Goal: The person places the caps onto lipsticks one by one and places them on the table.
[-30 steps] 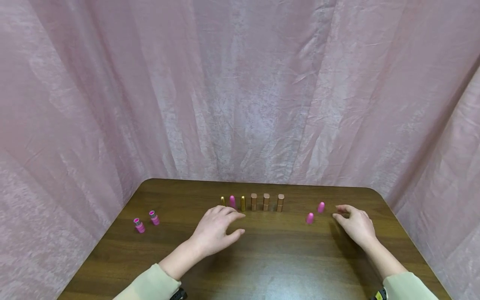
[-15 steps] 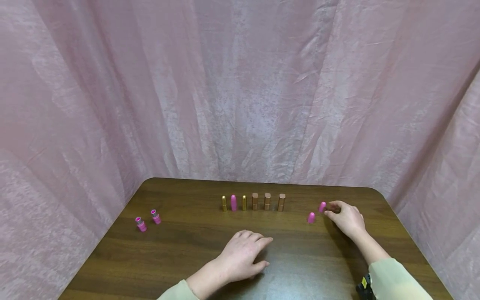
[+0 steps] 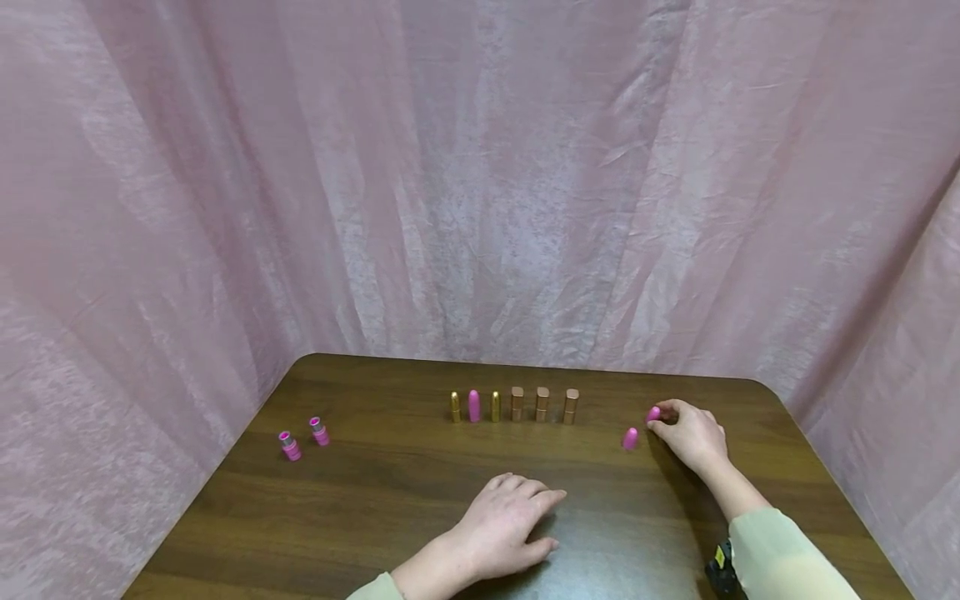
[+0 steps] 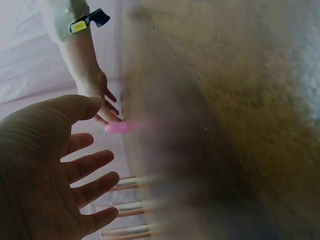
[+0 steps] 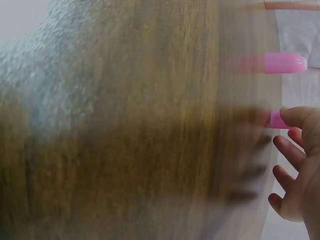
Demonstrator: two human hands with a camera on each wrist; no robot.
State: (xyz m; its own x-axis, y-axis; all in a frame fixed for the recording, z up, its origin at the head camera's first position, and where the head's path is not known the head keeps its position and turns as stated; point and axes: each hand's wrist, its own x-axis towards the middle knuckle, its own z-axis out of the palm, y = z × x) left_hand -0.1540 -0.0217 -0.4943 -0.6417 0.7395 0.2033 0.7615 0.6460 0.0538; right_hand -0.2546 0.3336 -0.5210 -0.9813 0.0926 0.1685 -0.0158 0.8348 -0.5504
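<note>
My right hand [image 3: 692, 435] pinches a pink round-topped lipstick cap [image 3: 653, 413] between thumb and forefinger at the right of the table. In the right wrist view the lower part of this cap [image 5: 276, 119] shows below the thumb, and the other fingers are spread apart from it. A second pink lipstick cap [image 3: 630, 438] stands just left of and nearer than the first. My left hand [image 3: 504, 525] is over the front middle of the table, palm down, holding nothing. Its fingers [image 4: 92, 165] are spread and relaxed in the left wrist view.
Along the back middle stand two gold lipsticks [image 3: 455, 407], a pink lipstick [image 3: 474, 406] between them, and three square copper-coloured lipsticks [image 3: 542, 404]. Two uncapped pink lipstick bases [image 3: 290, 446] with silver collars stand at the left. Pink curtains [image 3: 480, 183] surround the wooden table [image 3: 360, 500].
My left hand has drawn back from the row of lipsticks toward the front and right. The right hand has moved left to the farther pink cap and now pinches it.
</note>
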